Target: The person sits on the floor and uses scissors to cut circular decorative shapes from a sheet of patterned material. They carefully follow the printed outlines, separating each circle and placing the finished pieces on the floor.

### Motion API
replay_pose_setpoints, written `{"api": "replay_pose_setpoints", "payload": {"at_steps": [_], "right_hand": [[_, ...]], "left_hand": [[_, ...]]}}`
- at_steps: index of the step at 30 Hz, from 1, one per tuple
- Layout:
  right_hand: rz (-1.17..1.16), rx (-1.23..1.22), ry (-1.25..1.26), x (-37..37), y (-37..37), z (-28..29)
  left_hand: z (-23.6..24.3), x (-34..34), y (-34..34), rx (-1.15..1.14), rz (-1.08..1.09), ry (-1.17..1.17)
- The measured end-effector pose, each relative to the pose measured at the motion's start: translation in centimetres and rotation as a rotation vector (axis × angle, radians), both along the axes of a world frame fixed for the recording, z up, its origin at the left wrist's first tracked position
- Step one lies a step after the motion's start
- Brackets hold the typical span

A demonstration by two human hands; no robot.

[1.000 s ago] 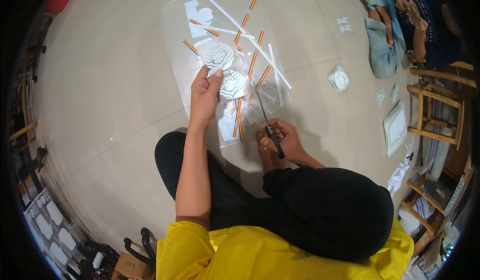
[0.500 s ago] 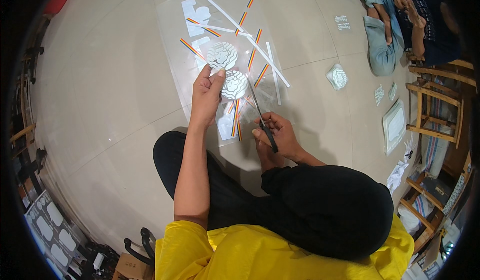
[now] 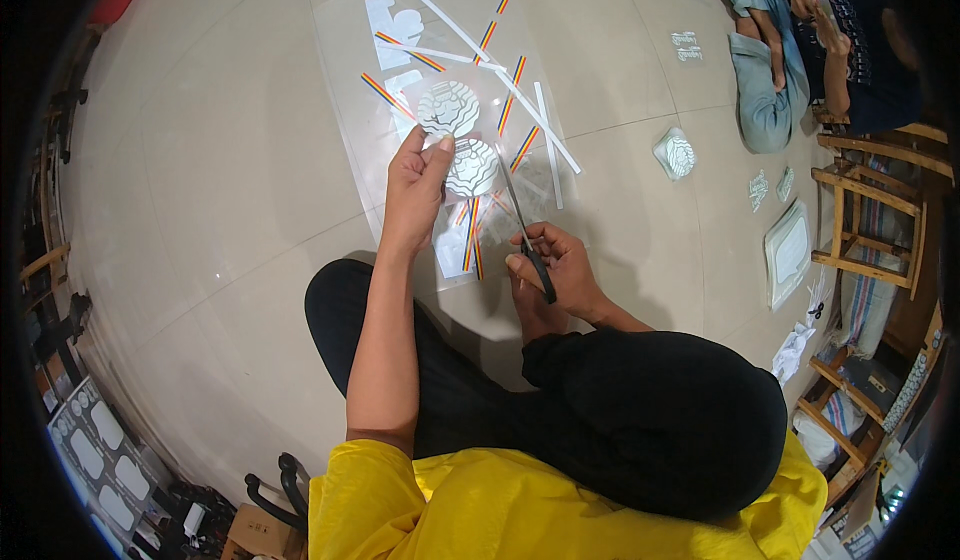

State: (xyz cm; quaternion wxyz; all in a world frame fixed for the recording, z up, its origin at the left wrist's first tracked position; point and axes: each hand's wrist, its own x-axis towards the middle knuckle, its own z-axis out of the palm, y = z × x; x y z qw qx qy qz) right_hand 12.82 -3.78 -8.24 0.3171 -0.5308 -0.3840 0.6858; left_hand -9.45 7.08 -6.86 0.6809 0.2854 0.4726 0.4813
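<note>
My left hand (image 3: 418, 185) pinches a clear sheet bearing two round, silver-white wavy-patterned pieces, one (image 3: 449, 109) above the other (image 3: 471, 168). My right hand (image 3: 555, 270) grips black-handled scissors (image 3: 545, 280), their long blades pointing up along the right edge of the lower round piece; whether they touch it I cannot tell. Beneath and around the hands lies a large clear sheet (image 3: 350, 100) with white strips (image 3: 540, 120), rainbow-striped strips (image 3: 378, 90) and white cut shapes (image 3: 383, 20).
A co-worker (image 3: 840, 30) sits at upper right, hands together. Small patterned pieces (image 3: 676, 155), a stack of white sheets (image 3: 788, 250) and wooden chairs (image 3: 865, 210) are on the right. Lower left are a grey panel with white shapes (image 3: 100, 440) and a cardboard box (image 3: 255, 530).
My left hand and the held round pieces have shifted slightly up and right. My right hand with the scissors has risen a little and moved slightly left.
</note>
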Motion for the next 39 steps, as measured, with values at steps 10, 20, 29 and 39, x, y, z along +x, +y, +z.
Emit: {"api": "replay_pose_setpoints", "payload": {"at_steps": [10, 20, 29, 39], "right_hand": [[-0.006, -0.006, -0.023, -0.1, 0.1, 0.4], [0.014, -0.043, -0.05, 0.1, 0.2, 1.0], [-0.028, -0.036, -0.016, -0.2, 1.1, 0.8], [0.011, -0.012, -0.064, 0.0, 1.2, 0.2]], "left_hand": [[0.3, 0.0, 0.1, 0.01, -0.012, 0.031], [-0.2, 0.2, 0.0, -0.013, 0.007, -0.027], [-0.1, 0.6, -0.3, -0.041, -0.012, 0.055], [0.1, 1.3, -0.2, -0.037, 0.022, -0.008]]}}
